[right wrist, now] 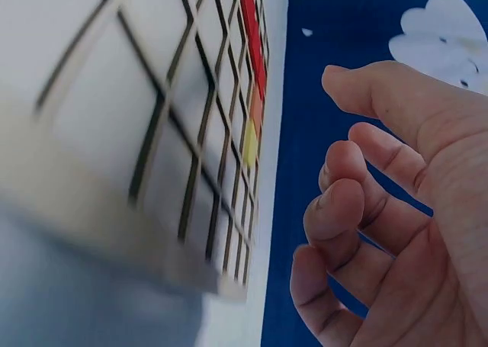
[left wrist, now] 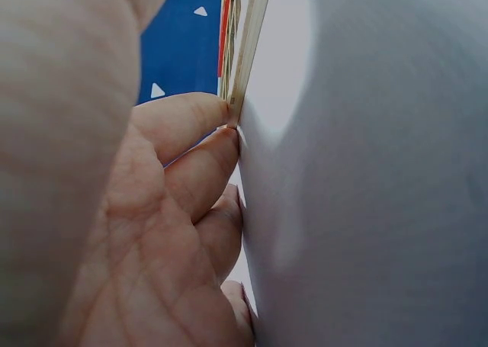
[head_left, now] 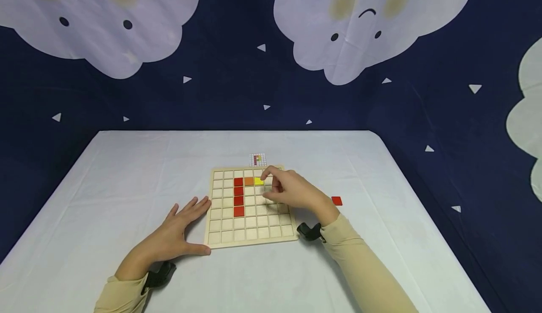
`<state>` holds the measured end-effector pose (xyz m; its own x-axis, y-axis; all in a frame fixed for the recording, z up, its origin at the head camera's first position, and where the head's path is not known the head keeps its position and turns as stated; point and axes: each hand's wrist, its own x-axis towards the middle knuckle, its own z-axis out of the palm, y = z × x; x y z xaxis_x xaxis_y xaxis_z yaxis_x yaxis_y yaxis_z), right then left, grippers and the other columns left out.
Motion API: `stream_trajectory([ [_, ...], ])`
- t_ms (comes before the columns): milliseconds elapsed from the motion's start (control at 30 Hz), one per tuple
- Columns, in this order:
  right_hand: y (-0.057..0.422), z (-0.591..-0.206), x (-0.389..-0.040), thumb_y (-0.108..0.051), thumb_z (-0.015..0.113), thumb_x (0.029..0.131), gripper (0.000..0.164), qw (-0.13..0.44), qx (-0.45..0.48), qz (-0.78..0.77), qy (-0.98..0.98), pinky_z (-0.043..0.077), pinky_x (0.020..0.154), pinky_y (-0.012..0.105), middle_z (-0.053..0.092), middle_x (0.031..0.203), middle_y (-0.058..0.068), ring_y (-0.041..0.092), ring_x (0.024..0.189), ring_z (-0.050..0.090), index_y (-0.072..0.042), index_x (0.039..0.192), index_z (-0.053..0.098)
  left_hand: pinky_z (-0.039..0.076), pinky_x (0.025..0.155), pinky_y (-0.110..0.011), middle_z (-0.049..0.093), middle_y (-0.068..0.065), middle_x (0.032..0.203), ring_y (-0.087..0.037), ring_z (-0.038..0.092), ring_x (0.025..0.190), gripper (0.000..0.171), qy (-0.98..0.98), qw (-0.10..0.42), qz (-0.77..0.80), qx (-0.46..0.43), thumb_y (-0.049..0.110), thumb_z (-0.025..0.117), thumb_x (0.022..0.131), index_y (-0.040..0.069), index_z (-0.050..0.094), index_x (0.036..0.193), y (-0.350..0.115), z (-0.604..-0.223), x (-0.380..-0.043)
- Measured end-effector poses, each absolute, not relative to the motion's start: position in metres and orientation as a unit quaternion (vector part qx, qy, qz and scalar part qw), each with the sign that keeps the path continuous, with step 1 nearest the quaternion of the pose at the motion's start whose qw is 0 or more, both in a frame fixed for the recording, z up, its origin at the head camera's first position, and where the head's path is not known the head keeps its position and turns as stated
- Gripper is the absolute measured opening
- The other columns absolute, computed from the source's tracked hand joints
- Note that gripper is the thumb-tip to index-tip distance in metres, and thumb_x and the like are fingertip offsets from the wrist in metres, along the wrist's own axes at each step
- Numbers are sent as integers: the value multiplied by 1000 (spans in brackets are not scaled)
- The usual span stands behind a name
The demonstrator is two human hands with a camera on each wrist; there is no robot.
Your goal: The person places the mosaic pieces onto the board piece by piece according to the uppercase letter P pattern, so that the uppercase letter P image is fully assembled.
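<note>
A wooden grid board (head_left: pixel 251 233) lies on the white table. Several red tiles (head_left: pixel 239 200) form a column in it. To the right of the top red one sit an orange tile (head_left: pixel 249 181) and a yellow tile (head_left: pixel 258 181). My left hand (head_left: pixel 173 233) is spread flat at the board's left side, fingertips at its edge in the left wrist view. Over the board's upper right hovers my right hand (head_left: pixel 292 188), its thumb and index finger apart near the yellow tile. The right wrist view shows nothing between its loosely bent fingers (right wrist: pixel 345 202).
Just behind the board lies a small pattern card (head_left: pixel 258 159) with coloured squares. A loose red tile (head_left: pixel 336 201) is on the table to the right, beyond my right wrist. A dark blue cloth with clouds (head_left: pixel 228 101) hangs behind the table.
</note>
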<state>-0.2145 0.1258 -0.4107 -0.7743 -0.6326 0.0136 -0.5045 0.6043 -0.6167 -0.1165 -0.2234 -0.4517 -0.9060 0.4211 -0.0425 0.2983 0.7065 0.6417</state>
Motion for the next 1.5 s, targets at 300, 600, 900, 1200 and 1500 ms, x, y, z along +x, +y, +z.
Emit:
stream_trajectory([
  [300, 164, -411, -216, -22, 77, 100, 28, 105, -278, -332, 895, 45, 59, 22, 63, 79, -4, 8, 63, 52, -9, 123, 70, 4, 125, -81, 36, -17, 174, -50, 23, 163, 122, 920, 92, 326, 199, 55, 97, 69, 8, 40, 166, -224, -452, -116],
  [600, 212, -415, -215, -24, 78, 99, 27, 118, -221, -349, 903, 45, 53, 24, 62, 79, -2, 9, 58, 50, -10, 122, 72, 4, 125, -81, 36, -16, 175, -50, 22, 164, 121, 919, 92, 326, 201, 56, 96, 70, 10, 40, 167, -225, -454, -118],
  [900, 259, -422, -212, -23, 79, 99, 29, 127, -173, -358, 909, 46, 56, 26, 62, 80, 2, 12, 60, 53, -9, 123, 72, 4, 125, -81, 35, -16, 175, -50, 22, 164, 122, 919, 93, 327, 198, 55, 98, 69, 10, 41, 166, -224, -455, -118],
  [1200, 297, -423, -205, -21, 81, 95, 33, 149, -129, -362, 911, 40, 60, 24, 59, 75, 0, 10, 64, 48, -5, 123, 72, 3, 125, -81, 35, -16, 175, -50, 22, 164, 120, 919, 93, 327, 198, 54, 97, 70, 9, 41, 166, -223, -453, -118],
  [1500, 317, -430, -203, -15, 85, 91, 41, 199, -131, -403, 884, 42, 66, 22, 54, 75, -4, 6, 67, 48, 1, 126, 70, 2, 126, -81, 35, -15, 175, -49, 21, 164, 121, 917, 93, 333, 197, 54, 97, 69, 10, 41, 166, -224, -455, -117],
])
